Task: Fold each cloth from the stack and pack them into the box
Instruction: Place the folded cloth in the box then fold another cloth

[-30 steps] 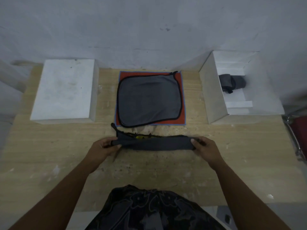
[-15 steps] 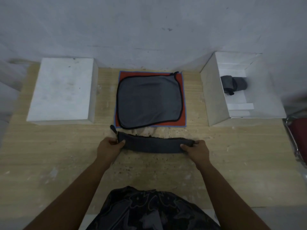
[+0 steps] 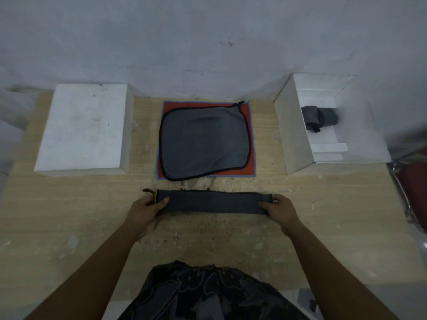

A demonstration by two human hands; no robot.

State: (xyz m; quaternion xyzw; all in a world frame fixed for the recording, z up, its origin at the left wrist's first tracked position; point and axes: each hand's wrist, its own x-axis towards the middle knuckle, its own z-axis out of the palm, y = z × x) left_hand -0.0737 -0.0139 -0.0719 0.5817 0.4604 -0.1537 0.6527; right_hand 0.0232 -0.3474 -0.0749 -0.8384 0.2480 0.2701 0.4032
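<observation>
A dark grey cloth (image 3: 213,202) lies folded into a long narrow strip on the wooden table (image 3: 69,218). My left hand (image 3: 145,210) pinches its left end and my right hand (image 3: 279,210) pinches its right end. Behind it lies the stack: a grey cloth with black trim (image 3: 204,142) flat on top of an orange cloth with a blue edge (image 3: 250,168). At the back right stands the open white box (image 3: 292,139), with a folded grey cloth (image 3: 320,116) inside it.
A closed white box (image 3: 83,128) sits at the back left. A grey wall runs behind the table. A chrome-framed red chair (image 3: 413,181) stands past the right table edge. My patterned dark clothing (image 3: 208,294) shows at the near edge.
The strip now lies flatter and straighter on the table. Both hands have shifted slightly along its ends while keeping hold.
</observation>
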